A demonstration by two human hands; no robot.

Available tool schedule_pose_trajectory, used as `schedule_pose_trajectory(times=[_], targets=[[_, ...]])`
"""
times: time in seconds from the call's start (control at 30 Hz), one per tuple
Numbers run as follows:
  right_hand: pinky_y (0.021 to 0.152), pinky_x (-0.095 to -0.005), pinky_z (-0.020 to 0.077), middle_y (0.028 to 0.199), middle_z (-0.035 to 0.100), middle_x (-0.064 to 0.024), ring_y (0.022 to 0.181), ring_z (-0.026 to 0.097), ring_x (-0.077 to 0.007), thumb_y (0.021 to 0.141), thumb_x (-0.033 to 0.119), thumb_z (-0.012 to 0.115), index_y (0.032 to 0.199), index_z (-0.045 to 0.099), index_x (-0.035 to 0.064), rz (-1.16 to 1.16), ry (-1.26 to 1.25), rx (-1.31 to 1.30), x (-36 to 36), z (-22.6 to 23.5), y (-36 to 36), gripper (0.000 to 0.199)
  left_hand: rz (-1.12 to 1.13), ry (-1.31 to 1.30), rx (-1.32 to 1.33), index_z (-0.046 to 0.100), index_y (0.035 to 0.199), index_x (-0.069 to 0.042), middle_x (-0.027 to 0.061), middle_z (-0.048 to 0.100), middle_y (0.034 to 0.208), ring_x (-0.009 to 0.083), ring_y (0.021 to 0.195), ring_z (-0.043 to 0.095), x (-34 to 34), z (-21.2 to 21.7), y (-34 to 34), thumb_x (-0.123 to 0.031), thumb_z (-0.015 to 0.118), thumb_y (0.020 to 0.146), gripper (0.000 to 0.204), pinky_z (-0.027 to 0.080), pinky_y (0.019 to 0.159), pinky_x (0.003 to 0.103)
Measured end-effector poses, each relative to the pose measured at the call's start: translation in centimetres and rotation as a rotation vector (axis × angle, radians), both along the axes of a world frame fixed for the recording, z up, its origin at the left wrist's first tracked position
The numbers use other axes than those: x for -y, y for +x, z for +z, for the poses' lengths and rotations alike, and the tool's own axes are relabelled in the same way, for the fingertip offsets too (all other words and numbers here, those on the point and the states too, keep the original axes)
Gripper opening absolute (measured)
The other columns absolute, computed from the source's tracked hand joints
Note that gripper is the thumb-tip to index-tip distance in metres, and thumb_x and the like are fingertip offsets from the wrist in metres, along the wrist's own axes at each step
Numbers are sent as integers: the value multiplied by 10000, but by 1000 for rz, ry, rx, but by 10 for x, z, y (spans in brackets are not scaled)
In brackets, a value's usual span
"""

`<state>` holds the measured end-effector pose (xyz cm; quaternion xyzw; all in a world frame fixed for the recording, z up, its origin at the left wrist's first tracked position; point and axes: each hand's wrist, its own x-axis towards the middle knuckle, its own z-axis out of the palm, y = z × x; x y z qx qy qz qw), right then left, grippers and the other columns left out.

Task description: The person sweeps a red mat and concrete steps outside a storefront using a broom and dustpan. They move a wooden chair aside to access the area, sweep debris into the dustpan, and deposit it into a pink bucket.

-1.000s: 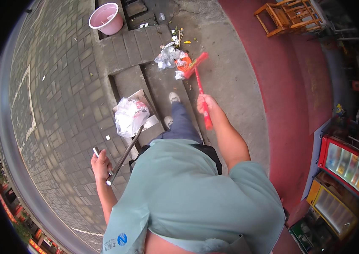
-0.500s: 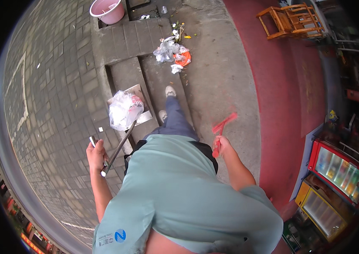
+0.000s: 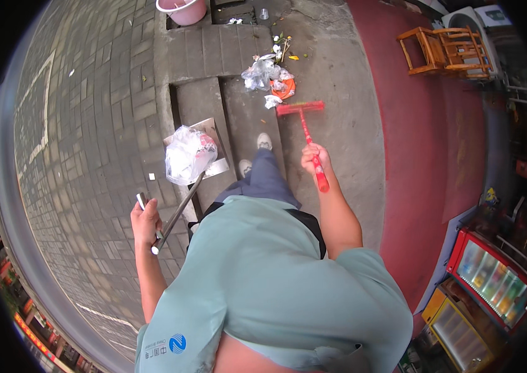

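My left hand (image 3: 145, 222) is closed around the handle of a long-handled dustpan (image 3: 179, 214). A silver end sticks up from that fist; whether it belongs to the handle cannot be seen. The pan holds a clear plastic bag of rubbish (image 3: 189, 155), white and pinkish inside, by my feet on the left. Gripped in my right hand (image 3: 315, 158) is a red broom (image 3: 305, 127). Its wide head points away from me, beside a litter pile with plastic bags (image 3: 260, 74), an orange-red bag (image 3: 282, 88) and a crumpled white piece (image 3: 272, 101).
Shallow recessed steps (image 3: 198, 102) with raised edges run beside my feet. A pink tub (image 3: 185, 12) stands far ahead, near a clear cup (image 3: 264, 13). Wooden chairs (image 3: 447, 51) and glass-fronted coolers (image 3: 496, 268) stand on the right, past the red paving (image 3: 412, 143).
My right hand has swung the broom forward and slightly left, bringing its head near the litter. My left hand and the dustpan stay almost in place.
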<state>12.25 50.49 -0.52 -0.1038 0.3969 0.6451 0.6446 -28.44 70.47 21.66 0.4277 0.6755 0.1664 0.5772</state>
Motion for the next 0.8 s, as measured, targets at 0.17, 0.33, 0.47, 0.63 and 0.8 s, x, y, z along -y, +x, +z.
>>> schedule_pose_trajectory(times=[0.17,0.33,0.47,0.63,0.8], targets=[[335,-199,308,446,354,82,328,322,-35,838,166,400,581,383,147,450,-56,133,49,32,15,258,103,19,25,440,721,-63,-24,375,467,70,340,323,22,-4,12,-172,589,779,193,294,306,223],[300,-192,271,454,346,81,323,312,-31,825,191,456,596,365,157,942,-275,320,62,83,55,249,223,52,23,452,723,-53,-23,377,467,72,337,331,57,-9,24,-168,582,782,184,292,305,225],[307,-191,278,482,376,49,360,363,-38,794,144,506,609,376,134,1297,-242,527,53,58,93,226,242,90,9,464,721,-44,-20,395,471,75,333,352,90,-13,67,-155,585,783,175,290,302,224],[318,-238,281,489,388,21,360,358,-80,739,96,511,646,418,90,1573,-218,1043,80,24,176,132,247,173,-96,461,713,-62,-18,397,471,81,332,370,118,-32,134,-163,598,776,182,302,305,225],[326,-250,269,500,384,19,360,337,-80,727,79,497,654,380,109,1442,-139,1181,160,29,277,141,333,164,-150,439,692,-77,-16,385,463,89,313,368,131,-43,187,-203,576,787,210,293,284,237]])
